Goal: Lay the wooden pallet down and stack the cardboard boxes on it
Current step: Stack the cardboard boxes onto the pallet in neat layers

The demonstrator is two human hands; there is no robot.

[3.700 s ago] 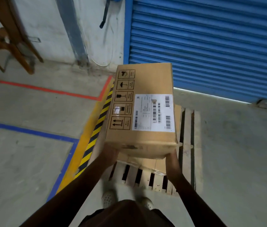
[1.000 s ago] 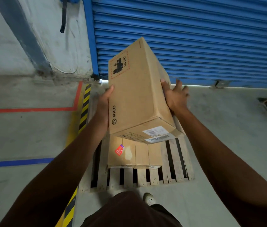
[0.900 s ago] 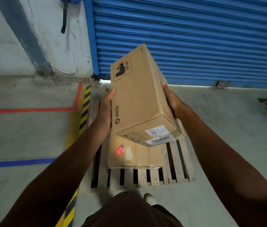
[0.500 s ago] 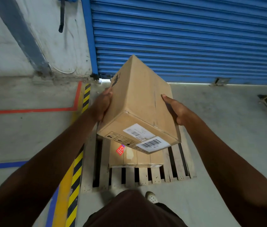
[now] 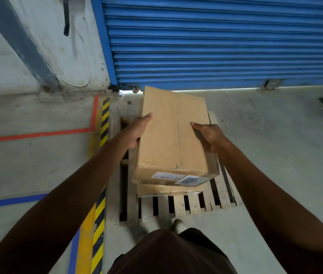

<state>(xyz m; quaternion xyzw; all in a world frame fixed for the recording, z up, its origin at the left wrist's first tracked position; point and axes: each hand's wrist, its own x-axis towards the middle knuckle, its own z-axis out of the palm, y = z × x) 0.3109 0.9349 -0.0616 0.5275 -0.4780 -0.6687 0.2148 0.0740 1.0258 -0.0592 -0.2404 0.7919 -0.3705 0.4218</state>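
Cardboard box (image 5: 168, 135) is held at the centre of the head view, its plain top face turned up and its near end, which carries white barcode labels (image 5: 186, 179), turned towards the lower edge of the frame. It is gripped from both sides. The left hand (image 5: 137, 131) is curled round the left edge with the thumb laid on top. The right hand (image 5: 208, 135) is clamped on the right edge, thumb on top, its fingers hidden down the side. The cardboard box is placed directly over a second box (image 5: 168, 191), of which only a strip of the near end is seen; whether the two touch cannot be told. The second box is set on the wooden pallet (image 5: 178, 206), which is laid flat on the concrete floor (image 5: 275, 155). A yellow-and-black hazard stripe (image 5: 99, 214) is seen just left of the pallet, with a red line (image 5: 38, 133) and a blue line (image 5: 12, 200) further left. The upper right of the frame is filled by a blue roller shutter (image 5: 216, 46), the upper left by a pale wall (image 5: 67, 62). A light shoe (image 5: 178, 226) is seen at lower centre, near the pallet's near edge.
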